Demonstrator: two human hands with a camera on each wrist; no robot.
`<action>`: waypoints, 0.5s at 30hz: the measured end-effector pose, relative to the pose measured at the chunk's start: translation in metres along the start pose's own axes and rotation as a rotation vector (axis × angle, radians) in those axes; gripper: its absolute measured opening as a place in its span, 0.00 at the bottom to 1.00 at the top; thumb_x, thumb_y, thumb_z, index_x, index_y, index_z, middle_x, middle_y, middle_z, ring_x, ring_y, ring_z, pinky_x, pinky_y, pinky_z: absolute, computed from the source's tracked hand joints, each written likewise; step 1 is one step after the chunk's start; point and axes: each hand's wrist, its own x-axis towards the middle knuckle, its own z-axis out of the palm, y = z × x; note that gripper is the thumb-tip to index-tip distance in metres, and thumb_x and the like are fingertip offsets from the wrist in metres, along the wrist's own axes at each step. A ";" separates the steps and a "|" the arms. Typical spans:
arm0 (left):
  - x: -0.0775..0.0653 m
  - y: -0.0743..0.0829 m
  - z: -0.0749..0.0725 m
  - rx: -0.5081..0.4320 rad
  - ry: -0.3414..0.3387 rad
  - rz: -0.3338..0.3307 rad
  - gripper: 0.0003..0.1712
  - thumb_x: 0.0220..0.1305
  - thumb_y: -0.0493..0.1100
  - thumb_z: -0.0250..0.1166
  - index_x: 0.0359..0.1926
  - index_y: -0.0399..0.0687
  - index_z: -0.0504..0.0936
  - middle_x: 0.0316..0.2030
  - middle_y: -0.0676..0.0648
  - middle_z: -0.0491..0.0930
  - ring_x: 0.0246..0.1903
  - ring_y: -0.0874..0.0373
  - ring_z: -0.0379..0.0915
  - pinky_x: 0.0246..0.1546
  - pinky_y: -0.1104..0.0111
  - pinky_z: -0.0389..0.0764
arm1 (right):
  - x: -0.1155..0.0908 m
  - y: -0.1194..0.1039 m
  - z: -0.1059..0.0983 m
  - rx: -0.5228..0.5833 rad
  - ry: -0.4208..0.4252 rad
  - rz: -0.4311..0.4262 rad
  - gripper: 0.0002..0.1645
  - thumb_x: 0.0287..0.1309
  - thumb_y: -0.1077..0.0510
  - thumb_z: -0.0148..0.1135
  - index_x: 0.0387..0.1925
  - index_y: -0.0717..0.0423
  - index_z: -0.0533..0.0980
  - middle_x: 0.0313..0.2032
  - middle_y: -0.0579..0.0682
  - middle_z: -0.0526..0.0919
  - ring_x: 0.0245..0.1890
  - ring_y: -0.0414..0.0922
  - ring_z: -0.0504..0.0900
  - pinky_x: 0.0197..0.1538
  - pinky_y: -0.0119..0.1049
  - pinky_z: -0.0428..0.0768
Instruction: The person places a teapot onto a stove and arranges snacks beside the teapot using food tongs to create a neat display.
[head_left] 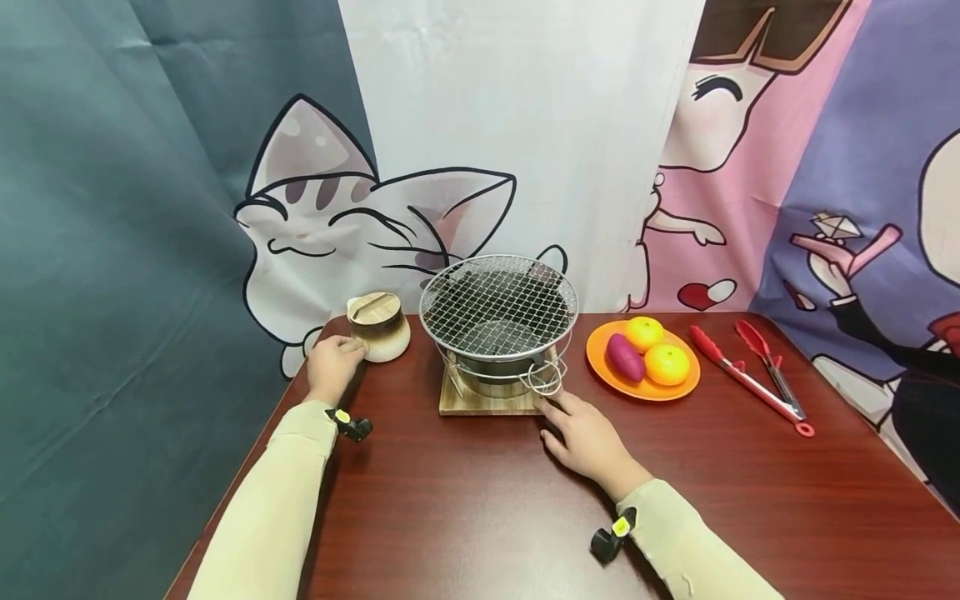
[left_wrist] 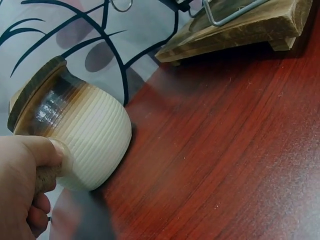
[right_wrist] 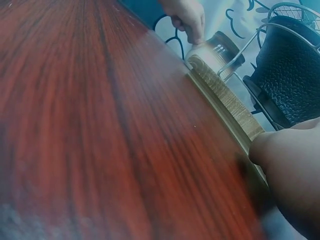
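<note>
My left hand (head_left: 332,367) grips the stubby side handle (left_wrist: 47,176) of a small cream ribbed pot (left_wrist: 97,135) with a brown glazed neck. Its thumb lies on top of the handle, with other fingers curled below. A wooden lid (head_left: 375,308) covers the pot, which stands at the table's far left. In the middle, a tabletop grill (head_left: 498,367) with a round wire mesh (head_left: 498,304) sits on a wooden base (head_left: 480,406). My right hand (head_left: 588,437) touches the base's front right corner with its extended fingers, just below a coiled wire handle (head_left: 543,377).
To the right of the grill, an orange plate (head_left: 611,379) bears two orange fruits (head_left: 666,364) and a purple oval one (head_left: 626,358). Red-handled tongs (head_left: 750,383) lie farther right. A printed cartoon curtain (head_left: 540,125) hangs behind the brown table (head_left: 450,500).
</note>
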 end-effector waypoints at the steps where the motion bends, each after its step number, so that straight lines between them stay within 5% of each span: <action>1: 0.000 0.000 0.000 -0.004 0.008 0.002 0.23 0.60 0.51 0.70 0.49 0.39 0.86 0.47 0.36 0.86 0.51 0.35 0.79 0.54 0.46 0.75 | 0.000 0.000 0.000 0.001 0.000 0.003 0.30 0.54 0.53 0.71 0.59 0.57 0.79 0.60 0.61 0.77 0.56 0.59 0.80 0.56 0.56 0.78; 15: 0.001 0.013 -0.011 -0.078 0.034 0.030 0.21 0.59 0.49 0.73 0.48 0.40 0.88 0.44 0.40 0.87 0.49 0.41 0.82 0.54 0.49 0.77 | 0.001 -0.003 -0.003 0.012 -0.023 0.021 0.30 0.55 0.53 0.70 0.61 0.56 0.79 0.61 0.60 0.77 0.58 0.57 0.79 0.58 0.55 0.78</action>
